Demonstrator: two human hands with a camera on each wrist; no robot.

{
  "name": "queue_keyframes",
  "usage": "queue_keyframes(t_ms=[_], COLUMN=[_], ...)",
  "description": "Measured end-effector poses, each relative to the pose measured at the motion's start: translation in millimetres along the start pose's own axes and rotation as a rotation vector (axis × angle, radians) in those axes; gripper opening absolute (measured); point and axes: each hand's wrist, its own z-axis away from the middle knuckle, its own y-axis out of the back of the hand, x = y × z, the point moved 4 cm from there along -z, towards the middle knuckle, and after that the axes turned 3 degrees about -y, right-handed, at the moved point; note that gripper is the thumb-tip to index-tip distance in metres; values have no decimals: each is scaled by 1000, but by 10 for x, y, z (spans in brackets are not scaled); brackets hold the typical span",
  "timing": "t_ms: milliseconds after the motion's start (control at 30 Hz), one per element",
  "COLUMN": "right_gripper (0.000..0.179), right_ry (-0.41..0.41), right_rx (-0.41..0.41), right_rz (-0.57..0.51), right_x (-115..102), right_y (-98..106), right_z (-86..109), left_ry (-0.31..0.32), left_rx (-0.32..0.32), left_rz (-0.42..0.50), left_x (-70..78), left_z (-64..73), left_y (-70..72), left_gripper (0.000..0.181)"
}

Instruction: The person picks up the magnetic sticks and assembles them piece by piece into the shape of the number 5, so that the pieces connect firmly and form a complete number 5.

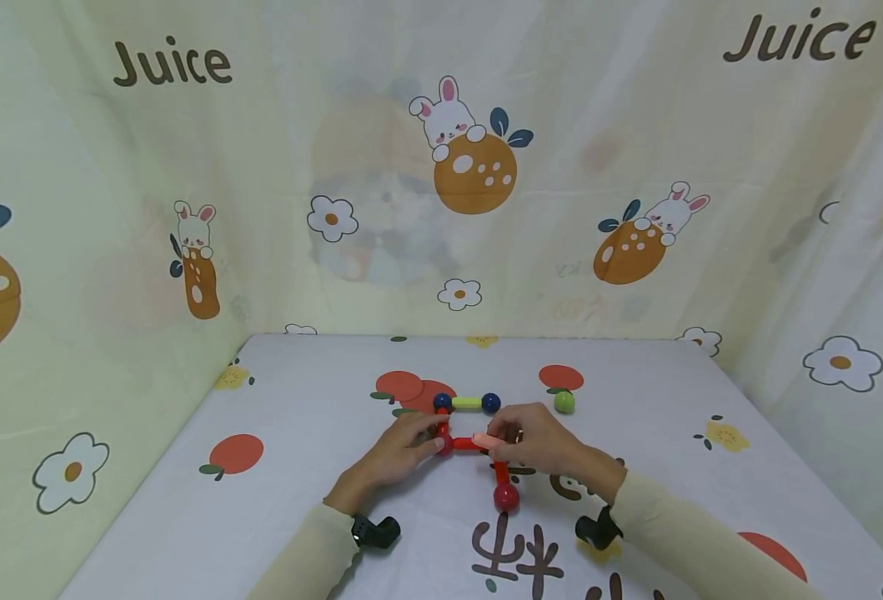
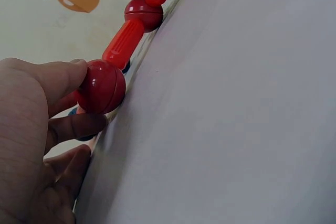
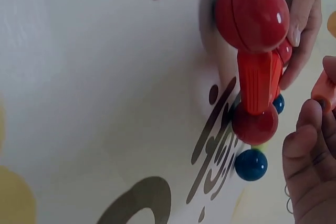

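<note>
A chain of red rods and red balls lies on the tablecloth. My left hand (image 1: pixel 396 452) grips the chain's left red ball (image 2: pixel 102 87) between thumb and fingers. From it one red rod (image 1: pixel 465 444) runs right to a middle red ball (image 3: pixel 254 124), which my right hand hides in the head view. Another red rod (image 3: pixel 255 82) leads toward me to an end red ball (image 1: pixel 506 497). Above the middle ball, my right hand (image 1: pixel 542 437) pinches a loose salmon-pink rod (image 1: pixel 484 439). Behind, a yellow-green rod (image 1: pixel 467 403) joins two dark blue balls (image 1: pixel 442 402) (image 1: pixel 490 403).
A light green ball (image 1: pixel 564 402) sits on the table just beyond my right hand. The white tablecloth (image 1: pixel 261 533) carries printed fruit and dark lettering. A patterned curtain (image 1: pixel 276 167) hangs along the table's back and sides.
</note>
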Motion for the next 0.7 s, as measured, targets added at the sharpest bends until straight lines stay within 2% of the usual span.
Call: queue_keyframes(t_ms=[267,700], right_gripper=[14,10], right_ry=[1,30], right_rx=[-67,-213], right_rz=[10,97], right_x=[3,-53], right_y=[-98,-251], right_z=[29,102], left_ry=[1,-12], left_rx=[2,2], left_rz=[-1,-3], left_x=[-4,18], left_z=[-6,8], left_y=[-3,3], left_gripper=[49,50])
